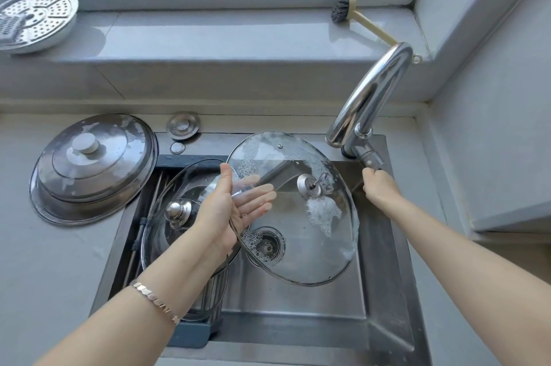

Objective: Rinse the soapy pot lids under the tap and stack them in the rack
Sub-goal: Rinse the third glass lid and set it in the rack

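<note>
My left hand (231, 206) carries a soapy glass lid (310, 246) tilted over the sink basin (298, 306), fingers straight beneath the glass and thumb on its rim. Foam clings to its upper edge and beside its metal knob. My right hand (377, 184) grips the tap handle (369, 158) under the curved chrome tap (372, 94). No water is visibly running. A second glass lid (173, 234) with a chrome knob stands in the rack (190, 333) at the sink's left side. A large steel lid (92, 166) with soap patches lies on the counter to the left.
A perforated steamer plate (35, 20) leans on the windowsill at far left. A dish brush (360, 20) lies on the sill behind the tap. A metal sink plug (182, 124) sits at the sink's back edge. The drain (269, 243) holds some foam.
</note>
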`<move>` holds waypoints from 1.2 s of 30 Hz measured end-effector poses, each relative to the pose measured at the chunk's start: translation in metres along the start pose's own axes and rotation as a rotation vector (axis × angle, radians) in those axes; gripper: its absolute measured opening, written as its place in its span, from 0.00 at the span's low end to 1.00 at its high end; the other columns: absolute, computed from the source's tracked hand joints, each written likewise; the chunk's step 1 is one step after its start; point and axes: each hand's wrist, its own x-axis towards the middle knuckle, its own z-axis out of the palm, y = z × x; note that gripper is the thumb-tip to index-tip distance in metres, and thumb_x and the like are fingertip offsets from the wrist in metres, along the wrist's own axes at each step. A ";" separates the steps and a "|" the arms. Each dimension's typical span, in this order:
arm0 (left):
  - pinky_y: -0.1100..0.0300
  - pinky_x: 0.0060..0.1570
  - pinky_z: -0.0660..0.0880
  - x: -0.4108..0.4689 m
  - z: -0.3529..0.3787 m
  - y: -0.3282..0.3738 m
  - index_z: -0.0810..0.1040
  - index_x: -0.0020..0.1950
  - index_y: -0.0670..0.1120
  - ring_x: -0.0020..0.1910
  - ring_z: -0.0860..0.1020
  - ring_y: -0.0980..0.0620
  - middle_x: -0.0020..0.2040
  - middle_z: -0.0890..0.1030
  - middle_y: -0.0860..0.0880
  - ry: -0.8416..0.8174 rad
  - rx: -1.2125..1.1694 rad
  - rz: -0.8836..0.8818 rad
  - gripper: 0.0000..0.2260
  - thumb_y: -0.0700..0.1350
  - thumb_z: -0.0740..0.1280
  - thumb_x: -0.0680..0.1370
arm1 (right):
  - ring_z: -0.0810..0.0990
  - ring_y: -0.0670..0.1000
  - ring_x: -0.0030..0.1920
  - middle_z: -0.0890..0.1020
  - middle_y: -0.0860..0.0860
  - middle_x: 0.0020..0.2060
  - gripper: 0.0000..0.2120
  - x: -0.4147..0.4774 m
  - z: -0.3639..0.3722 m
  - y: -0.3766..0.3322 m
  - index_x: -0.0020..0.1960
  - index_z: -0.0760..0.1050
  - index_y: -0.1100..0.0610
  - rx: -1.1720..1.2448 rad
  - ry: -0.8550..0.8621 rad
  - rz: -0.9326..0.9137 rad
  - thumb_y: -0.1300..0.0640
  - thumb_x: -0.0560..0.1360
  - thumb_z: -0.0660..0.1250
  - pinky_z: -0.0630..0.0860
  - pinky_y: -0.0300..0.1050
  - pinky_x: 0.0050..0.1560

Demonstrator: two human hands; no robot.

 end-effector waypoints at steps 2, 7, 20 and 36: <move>0.61 0.26 0.79 0.000 -0.001 0.001 0.76 0.50 0.38 0.33 0.84 0.47 0.37 0.84 0.40 0.010 -0.004 0.001 0.26 0.60 0.52 0.79 | 0.71 0.57 0.39 0.73 0.60 0.38 0.20 -0.006 0.001 -0.004 0.33 0.66 0.59 0.106 0.013 0.043 0.48 0.76 0.47 0.67 0.49 0.47; 0.60 0.27 0.80 -0.004 -0.001 0.001 0.76 0.48 0.39 0.33 0.84 0.47 0.36 0.84 0.40 0.033 -0.033 0.021 0.26 0.60 0.52 0.79 | 0.61 0.60 0.70 0.62 0.63 0.70 0.32 -0.064 0.014 -0.028 0.71 0.57 0.67 0.127 0.126 0.038 0.42 0.79 0.50 0.59 0.52 0.69; 0.62 0.29 0.80 -0.018 -0.008 -0.008 0.76 0.48 0.39 0.33 0.84 0.48 0.35 0.84 0.41 0.117 -0.092 0.135 0.25 0.59 0.52 0.79 | 0.34 0.49 0.75 0.35 0.53 0.74 0.41 -0.152 0.062 -0.033 0.75 0.36 0.61 -0.098 -0.093 -0.454 0.34 0.74 0.40 0.34 0.43 0.73; 0.63 0.26 0.79 -0.035 -0.015 -0.016 0.75 0.48 0.39 0.32 0.84 0.49 0.35 0.84 0.42 0.114 -0.147 0.119 0.25 0.60 0.53 0.79 | 0.39 0.49 0.76 0.42 0.55 0.76 0.34 -0.138 0.039 -0.016 0.75 0.39 0.61 0.008 -0.074 -0.288 0.42 0.79 0.47 0.38 0.45 0.75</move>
